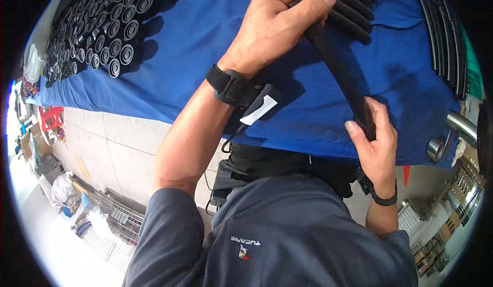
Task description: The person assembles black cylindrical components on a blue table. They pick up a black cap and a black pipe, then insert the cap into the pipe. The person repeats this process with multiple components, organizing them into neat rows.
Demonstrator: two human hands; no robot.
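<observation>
A long black tube, matte like foam [341,73], slants between my two hands over the blue cloth. Its upper end is wrapped by the fingers of my left hand [280,25], with the thumb lying along the top. Lower down, my right hand [379,145] grips the other end between thumb and fingers. Beyond my left hand, several similar black tubes [349,7] lie side by side. A black strap [228,86] circles my left wrist, with a small black-and-white piece [259,109] hanging at it.
Many black round ringed parts [115,48] stand at the far left of the blue-covered table [195,56]. Thin black strips [444,40] line the right side. A tape roll [435,148] and a metal cylinder [462,126] sit at the right edge. Wire racks [115,215] stand behind.
</observation>
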